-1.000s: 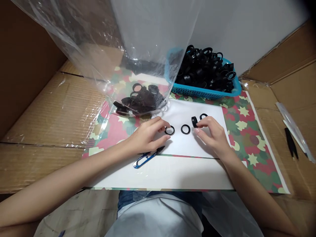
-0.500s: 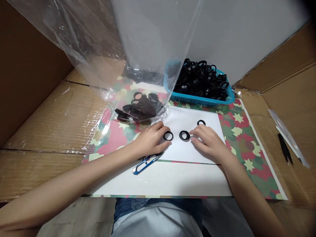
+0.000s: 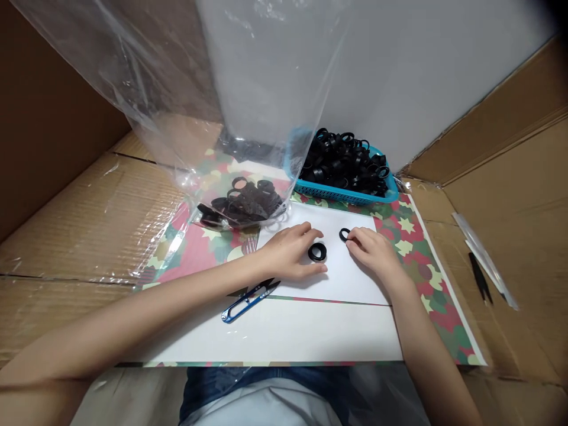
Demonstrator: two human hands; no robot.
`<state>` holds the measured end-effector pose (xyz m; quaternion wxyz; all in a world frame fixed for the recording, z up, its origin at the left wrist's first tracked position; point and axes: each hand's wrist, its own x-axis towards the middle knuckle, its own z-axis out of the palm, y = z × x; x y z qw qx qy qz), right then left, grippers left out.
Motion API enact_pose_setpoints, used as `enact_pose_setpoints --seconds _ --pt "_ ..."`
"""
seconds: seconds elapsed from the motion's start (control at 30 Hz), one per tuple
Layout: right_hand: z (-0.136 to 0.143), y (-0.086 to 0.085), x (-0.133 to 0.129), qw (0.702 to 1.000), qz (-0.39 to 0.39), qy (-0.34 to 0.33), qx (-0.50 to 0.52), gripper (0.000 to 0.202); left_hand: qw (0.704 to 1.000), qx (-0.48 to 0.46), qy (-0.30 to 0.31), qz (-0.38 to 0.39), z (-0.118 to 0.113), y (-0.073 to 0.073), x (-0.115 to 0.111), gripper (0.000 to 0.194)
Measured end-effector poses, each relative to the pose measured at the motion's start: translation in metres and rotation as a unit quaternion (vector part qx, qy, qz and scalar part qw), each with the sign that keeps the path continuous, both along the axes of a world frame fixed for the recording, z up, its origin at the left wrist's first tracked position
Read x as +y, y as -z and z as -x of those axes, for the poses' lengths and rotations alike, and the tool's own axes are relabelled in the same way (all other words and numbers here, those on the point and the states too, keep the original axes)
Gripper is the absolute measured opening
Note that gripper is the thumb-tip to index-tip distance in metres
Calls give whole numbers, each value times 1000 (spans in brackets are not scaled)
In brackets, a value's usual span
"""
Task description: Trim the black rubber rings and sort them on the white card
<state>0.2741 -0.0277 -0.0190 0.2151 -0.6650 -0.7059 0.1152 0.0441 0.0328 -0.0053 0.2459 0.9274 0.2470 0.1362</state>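
Observation:
Black rings (image 3: 318, 252), seemingly stacked, lie on a white sheet (image 3: 355, 278) between the thumb and fingers of my left hand (image 3: 295, 251). That hand's fingers are spread around them, and I see no grip on them. Farther right, my right hand (image 3: 373, 251) pinches the edge of another black ring (image 3: 344, 235) at the sheet's upper part. Blue-handled thread snips (image 3: 244, 307) lie just below my left hand, their blades pointing up and right.
A blue basket (image 3: 350, 195) heaped with black rings stands at the back. A large clear plastic bag (image 3: 248, 207) with black rings inside hangs at the left. Black tweezers (image 3: 480, 278) lie on cardboard at the right, beside a clear plastic sleeve (image 3: 486, 260).
The ring by my left hand has joined the middle one, and my left fingers have spread. My right hand has moved from the middle rings to the upper ring. The whole view has shifted slightly.

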Motion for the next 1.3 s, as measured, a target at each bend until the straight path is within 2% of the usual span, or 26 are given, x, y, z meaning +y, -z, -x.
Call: enact_pose_setpoints --seconds 0.07,0.1,0.17,0.23,0.27,0.33,0.4,0.5,0.67,0.93,1.3 --pt "5 -3 -2 986 16 -17 166 12 999 -43 -9 32 5 -4 -1 61" --pt "9 -5 -3 964 29 -33 262 13 997 -67 -9 46 7 -7 -2 58" --pt "19 -6 -7 901 62 -67 424 18 990 -120 0 73 8 -14 -3 46" --pt "29 -6 -11 847 101 -92 513 23 978 -169 10 122 5 -19 -6 33" --pt "33 -6 -12 831 119 -97 535 24 969 -186 11 160 3 -21 -7 29" --pt "39 -4 -14 818 139 -92 551 26 942 -209 2 261 0 -23 -8 28" --pt "41 -3 -14 828 129 -81 540 29 908 -221 -14 354 -2 -21 -7 28" --pt "41 -4 -12 859 94 -68 498 34 882 -225 -24 414 -3 -17 -2 28" --pt "44 -4 -9 886 76 -38 456 34 870 -216 -23 443 -3 -10 6 31" --pt "48 1 -10 892 28 -13 451 28 844 -239 -45 477 -2 -5 6 30" --pt "50 3 -11 913 -29 -17 406 19 832 -258 -47 488 -2 -6 3 18"
